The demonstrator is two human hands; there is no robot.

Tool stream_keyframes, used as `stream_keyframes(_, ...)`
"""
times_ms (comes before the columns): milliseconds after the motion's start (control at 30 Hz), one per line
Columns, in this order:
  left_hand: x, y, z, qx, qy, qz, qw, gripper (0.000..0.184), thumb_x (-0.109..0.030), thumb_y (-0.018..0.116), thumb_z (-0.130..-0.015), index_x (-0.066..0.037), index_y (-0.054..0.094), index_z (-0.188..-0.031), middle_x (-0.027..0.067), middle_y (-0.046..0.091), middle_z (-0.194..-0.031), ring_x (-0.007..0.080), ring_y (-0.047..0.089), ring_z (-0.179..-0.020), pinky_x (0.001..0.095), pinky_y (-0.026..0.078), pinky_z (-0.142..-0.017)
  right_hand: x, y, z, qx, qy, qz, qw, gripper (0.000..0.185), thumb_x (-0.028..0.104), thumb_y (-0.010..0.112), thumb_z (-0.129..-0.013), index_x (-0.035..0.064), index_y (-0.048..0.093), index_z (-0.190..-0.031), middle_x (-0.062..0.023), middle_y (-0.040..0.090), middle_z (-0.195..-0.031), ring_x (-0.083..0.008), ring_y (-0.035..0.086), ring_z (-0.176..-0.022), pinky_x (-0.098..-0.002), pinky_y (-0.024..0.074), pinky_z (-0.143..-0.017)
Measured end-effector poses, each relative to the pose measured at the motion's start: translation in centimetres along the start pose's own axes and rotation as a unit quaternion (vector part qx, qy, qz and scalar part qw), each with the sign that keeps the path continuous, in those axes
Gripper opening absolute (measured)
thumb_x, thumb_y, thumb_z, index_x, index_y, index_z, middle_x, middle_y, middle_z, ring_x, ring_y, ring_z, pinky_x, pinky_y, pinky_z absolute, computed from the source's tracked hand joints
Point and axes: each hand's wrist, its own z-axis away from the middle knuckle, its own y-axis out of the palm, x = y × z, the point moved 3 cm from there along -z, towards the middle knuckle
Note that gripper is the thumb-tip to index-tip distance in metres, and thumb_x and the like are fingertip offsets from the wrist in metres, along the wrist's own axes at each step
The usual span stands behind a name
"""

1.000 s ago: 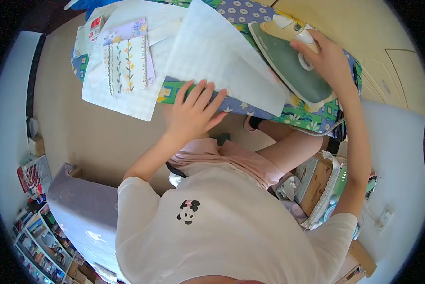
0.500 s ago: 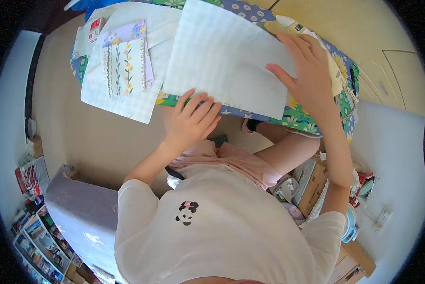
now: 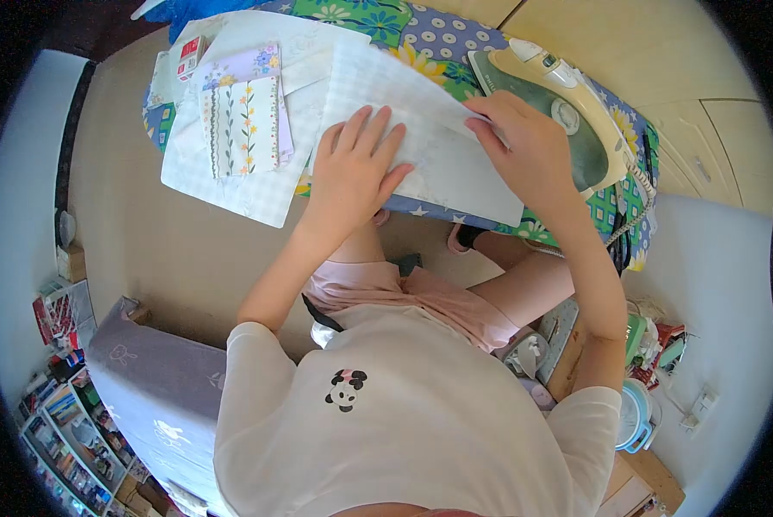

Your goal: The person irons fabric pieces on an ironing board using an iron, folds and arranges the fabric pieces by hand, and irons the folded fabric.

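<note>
A white cloth with a faint check lies over the front of a flower-patterned ironing board. My left hand rests flat on its left part, fingers spread. At the cloth's upper right edge, my right hand has thumb and fingers pinched on the edge. Just beyond that hand is a cream and green iron, its cord running down the right side. To the left lies another white checked cloth, with folded floral-embroidered cloths on it.
A small red and white box lies near the board's left end. Cream cabinets stand behind the board. A grey-covered piece of furniture is at lower left, near a bookshelf. Household items crowd the right side by the wall.
My left hand has moved up from the front edge onto the cloth. My right hand has drawn back, now pinching the cloth's edge; the cloth's top is lower and the iron is uncovered.
</note>
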Motion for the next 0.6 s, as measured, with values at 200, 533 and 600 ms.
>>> stream_keyframes(200, 0.4, -0.8, 0.0, 0.005, -0.011, -0.003, 1.000, 0.040, -0.032, 0.062, -0.076, -0.009, 0.058, -0.108, 0.0095, 0.051, -0.119, 0.0283, 0.045, -0.111, 0.0400, 0.036, -0.088, 0.5, 1.4, 1.8, -0.001, -0.041, 0.008, 0.999, 0.018, 0.011, 0.060, -0.076, 0.0105, 0.062, -0.093, -0.0070, 0.064, -0.087, -0.0242, 0.062, -0.072, -0.0354, 0.0489, -0.057)
stream_keyframes(533, 4.5, -3.9, 1.1, 0.015, -0.057, 0.108, 0.992, 0.029, -0.018, 0.059, -0.080, -0.004, 0.056, -0.105, 0.0104, 0.062, -0.091, 0.0255, 0.058, -0.086, 0.0351, 0.042, -0.078, 3.1, 5.2, 6.3, -0.006, -0.084, 0.135, 0.987, 0.040, 0.009, 0.055, -0.069, 0.0071, 0.059, -0.109, -0.0076, 0.061, -0.110, -0.0201, 0.060, -0.099, -0.0300, 0.0502, -0.071)
stream_keyframes(600, 5.6, -4.5, 1.5, -0.003, -0.180, 0.276, 0.944, 0.032, -0.015, 0.055, -0.082, -0.005, 0.051, -0.112, 0.0106, 0.063, -0.088, 0.0234, 0.059, -0.081, 0.0337, 0.042, -0.076, 3.2, 6.2, 6.9, -0.015, -0.075, 0.139, 0.987, 0.040, 0.009, 0.055, -0.070, 0.0071, 0.059, -0.109, -0.0076, 0.061, -0.111, -0.0203, 0.059, -0.100, -0.0296, 0.0500, -0.072)
